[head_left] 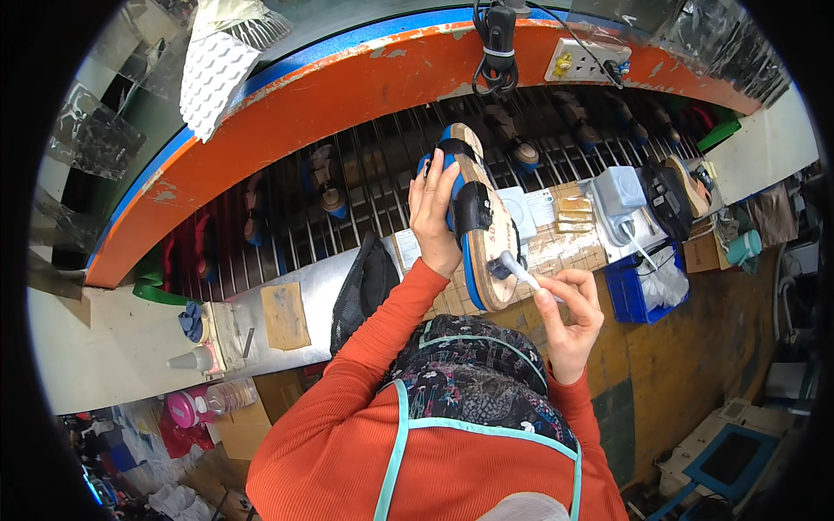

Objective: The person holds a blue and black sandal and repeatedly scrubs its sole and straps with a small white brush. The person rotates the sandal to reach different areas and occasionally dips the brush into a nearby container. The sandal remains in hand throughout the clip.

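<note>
My left hand [433, 217] is closed around the side of a shoe on a blue last [497, 233], held tilted above the bench. Its tan sole face is turned up, with black straps wrapped over the edges. My right hand [572, 323] pinches the handle of a white brush [528, 278]. The brush's tip meets a dark patch near the shoe's lower end; whether it is wet cannot be made out. Beside my left forearm lies a black shoe upper [363, 286].
Ahead, several lasted shoes [330, 195] stand on a rack of metal rods under an orange machine frame [365, 91]. To the right are a white container [618, 191] with a cord, a black shoe piece [665, 200] and a blue bin [618, 291]. A tan board [285, 314] lies left.
</note>
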`<state>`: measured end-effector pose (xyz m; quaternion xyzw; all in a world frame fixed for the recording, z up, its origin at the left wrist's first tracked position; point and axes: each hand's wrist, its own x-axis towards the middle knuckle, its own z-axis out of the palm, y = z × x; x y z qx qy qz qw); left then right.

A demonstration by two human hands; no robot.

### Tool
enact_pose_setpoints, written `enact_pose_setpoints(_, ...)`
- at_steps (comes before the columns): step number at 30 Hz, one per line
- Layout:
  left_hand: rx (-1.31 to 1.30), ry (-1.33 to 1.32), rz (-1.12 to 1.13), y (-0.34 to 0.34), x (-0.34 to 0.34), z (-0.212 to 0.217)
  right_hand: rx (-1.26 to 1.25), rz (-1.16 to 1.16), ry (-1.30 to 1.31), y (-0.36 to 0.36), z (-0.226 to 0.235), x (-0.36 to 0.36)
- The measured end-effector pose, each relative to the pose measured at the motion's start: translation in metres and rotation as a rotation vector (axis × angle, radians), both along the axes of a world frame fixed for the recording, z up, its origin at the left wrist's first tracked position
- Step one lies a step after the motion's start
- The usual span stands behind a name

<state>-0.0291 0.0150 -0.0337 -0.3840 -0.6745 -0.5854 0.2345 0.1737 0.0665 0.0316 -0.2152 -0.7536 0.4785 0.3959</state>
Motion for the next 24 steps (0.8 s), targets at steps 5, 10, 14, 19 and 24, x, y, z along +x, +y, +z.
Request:
enact_pose_setpoints(5, -0.011, 0.070, 0.040, 0.000, -0.002, -0.003, 0.066, -0.056, -0.033, 0.003, -0.001, -0.010)
enact_pose_setpoints(10, -0.011, 0.114, 0.076, 0.001, -0.006, -0.008, 0.117, -0.123, -0.091, 0.005, 0.000, -0.017)
enact_pose_setpoints(14, -0.026, 0.113, 0.079, 0.001, -0.009, -0.009, 0.276, -0.245, -0.062, 0.008, -0.002, -0.024)
enact_pose_setpoints(19, -0.052, 0.059, 0.049, 0.001, -0.010, -0.006, 0.194, -0.138, -0.036, 0.008, -0.006, -0.021)
enact_pose_setpoints(24, -0.092, -0.056, -0.011, -0.003, -0.006, -0.005, 0.206, -0.088, -0.055, 0.008, -0.012, -0.014)
